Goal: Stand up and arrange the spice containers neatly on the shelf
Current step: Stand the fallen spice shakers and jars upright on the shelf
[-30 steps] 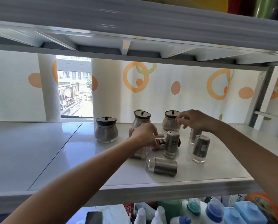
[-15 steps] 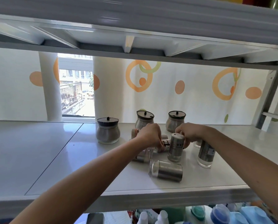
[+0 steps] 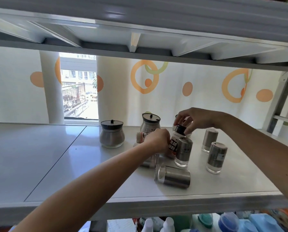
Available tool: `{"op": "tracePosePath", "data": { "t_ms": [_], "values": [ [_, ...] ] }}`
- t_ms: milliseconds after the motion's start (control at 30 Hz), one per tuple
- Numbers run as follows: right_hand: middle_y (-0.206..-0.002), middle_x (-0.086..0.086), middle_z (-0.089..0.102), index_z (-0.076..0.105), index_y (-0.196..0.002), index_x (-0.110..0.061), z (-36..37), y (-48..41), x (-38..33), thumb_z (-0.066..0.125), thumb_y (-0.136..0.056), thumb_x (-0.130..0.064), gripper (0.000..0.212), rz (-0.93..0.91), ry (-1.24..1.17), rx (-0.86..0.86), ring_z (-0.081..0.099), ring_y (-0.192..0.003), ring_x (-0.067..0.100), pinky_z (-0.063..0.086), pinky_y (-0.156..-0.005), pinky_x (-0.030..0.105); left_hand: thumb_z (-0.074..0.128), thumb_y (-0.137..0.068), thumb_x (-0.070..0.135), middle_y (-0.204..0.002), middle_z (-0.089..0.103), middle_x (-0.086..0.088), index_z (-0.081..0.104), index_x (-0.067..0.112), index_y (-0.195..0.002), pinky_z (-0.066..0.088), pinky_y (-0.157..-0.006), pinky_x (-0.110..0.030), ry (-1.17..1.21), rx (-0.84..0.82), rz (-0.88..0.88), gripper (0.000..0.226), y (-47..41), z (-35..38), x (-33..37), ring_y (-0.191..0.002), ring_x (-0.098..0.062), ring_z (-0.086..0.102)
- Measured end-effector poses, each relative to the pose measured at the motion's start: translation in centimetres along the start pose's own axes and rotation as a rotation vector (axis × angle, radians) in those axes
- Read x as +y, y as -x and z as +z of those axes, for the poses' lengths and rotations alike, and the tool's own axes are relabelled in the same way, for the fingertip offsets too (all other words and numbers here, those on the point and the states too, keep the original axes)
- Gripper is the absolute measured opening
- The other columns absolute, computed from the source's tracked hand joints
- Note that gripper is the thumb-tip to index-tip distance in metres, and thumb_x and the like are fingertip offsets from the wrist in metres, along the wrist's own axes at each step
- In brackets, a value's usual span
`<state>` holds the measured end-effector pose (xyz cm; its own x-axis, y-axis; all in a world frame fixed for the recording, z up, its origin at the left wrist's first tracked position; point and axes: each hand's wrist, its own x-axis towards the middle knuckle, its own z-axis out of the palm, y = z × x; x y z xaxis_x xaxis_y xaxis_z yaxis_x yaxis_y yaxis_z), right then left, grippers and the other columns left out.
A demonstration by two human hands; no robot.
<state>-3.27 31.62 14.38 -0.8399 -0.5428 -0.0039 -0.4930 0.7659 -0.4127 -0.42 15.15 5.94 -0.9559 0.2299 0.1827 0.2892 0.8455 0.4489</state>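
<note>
While the left hand grips the pepper bottle's body, the right hand pinches its black cap above the shelf.

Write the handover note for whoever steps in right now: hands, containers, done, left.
Right hand: fingers pinch the black cap of the white pepper bottle, upright or nearly so.
Left hand: closed around the same bottle's body.
Done: three steel shakers stand; lidded jars stand at the back.
Left: one steel shaker lies on its side near the front edge, another under the left forearm, plus a labelled bottle lying behind the left hand. Stand them, then line everything up.
</note>
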Motion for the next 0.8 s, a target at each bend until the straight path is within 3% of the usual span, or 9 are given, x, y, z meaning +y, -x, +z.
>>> {"op": "tracePosePath", "data": {
  "t_ms": [167, 300, 467, 600, 700, 800],
  "values": [
    [-0.09, -0.007, 0.064, 0.063, -0.095, -0.028, 0.3, 0.2, -0.6, 0.071, -0.072, 0.005, 0.041, -0.047, -0.009, -0.019, 0.061, -0.098, 0.021, 0.05, -0.076, 0.026, 0.087, -0.057, 0.029, -0.092, 0.075, -0.007, 0.072, 0.011, -0.094, 0.056, -0.083, -0.039, 0.014, -0.036, 0.013, 0.044, 0.0, -0.3, -0.5, -0.087, -0.021, 0.069],
    [-0.104, -0.002, 0.066, 0.062, -0.104, -0.027, 0.2, 0.4, -0.4, 0.072, -0.075, -0.001, 0.041, -0.055, -0.016, -0.023, 0.06, -0.107, 0.018, 0.05, -0.084, 0.027, 0.081, -0.068, 0.011, -0.097, 0.073, -0.012, 0.071, 0.005, -0.097, 0.055, -0.086, -0.039, 0.114, 0.021, 0.014, 0.032, 0.1, -1.0, -1.4, -0.09, -0.023, 0.068],
    [-0.118, -0.002, 0.063, 0.06, -0.116, -0.029, 0.0, 0.7, 0.1, 0.072, -0.079, -0.01, 0.044, -0.038, -0.089, -0.081, 0.058, -0.111, 0.011, 0.048, -0.092, 0.026, 0.08, -0.071, 0.009, -0.093, 0.072, -0.007, 0.073, 0.006, -0.096, 0.055, -0.081, -0.03, 0.227, 0.149, -0.026, 0.027, 0.1, -2.5, -2.8, -0.077, -0.013, 0.062],
    [-0.119, -0.003, 0.065, 0.059, -0.12, -0.025, 0.2, 0.3, 0.7, 0.059, -0.09, -0.023, 0.031, -0.026, -0.188, -0.091, 0.06, -0.111, 0.009, 0.05, -0.095, 0.028, 0.079, -0.072, 0.01, -0.099, 0.074, -0.008, 0.075, 0.007, -0.095, 0.054, -0.08, -0.028, 0.185, 0.163, -0.043, 0.024, -0.1, -3.0, -4.1, -0.08, -0.012, 0.063],
    [-0.114, 0.001, 0.067, 0.061, -0.118, -0.015, 0.6, -0.8, 1.4, 0.054, -0.093, -0.019, 0.026, 0.018, -0.27, 0.0, 0.065, -0.098, 0.012, 0.055, -0.083, 0.022, 0.08, -0.071, 0.013, -0.103, 0.073, -0.006, 0.075, 0.007, -0.096, 0.054, -0.087, -0.034, 0.156, 0.127, -0.071, 0.026, -0.1, -3.1, -4.7, -0.093, -0.016, 0.065],
    [-0.101, 0.003, 0.065, 0.06, -0.116, -0.007, 1.5, -2.2, 2.2, 0.059, -0.087, -0.002, 0.03, 0.085, -0.07, -0.033, 0.063, -0.084, 0.011, 0.052, -0.066, 0.016, 0.08, -0.071, 0.016, -0.102, 0.074, -0.007, 0.075, 0.007, -0.095, 0.054, -0.089, -0.036, 0.18, 0.119, -0.08, 0.026, -0.3, -2.9, -4.7, -0.094, -0.018, 0.066]
  ]
}}
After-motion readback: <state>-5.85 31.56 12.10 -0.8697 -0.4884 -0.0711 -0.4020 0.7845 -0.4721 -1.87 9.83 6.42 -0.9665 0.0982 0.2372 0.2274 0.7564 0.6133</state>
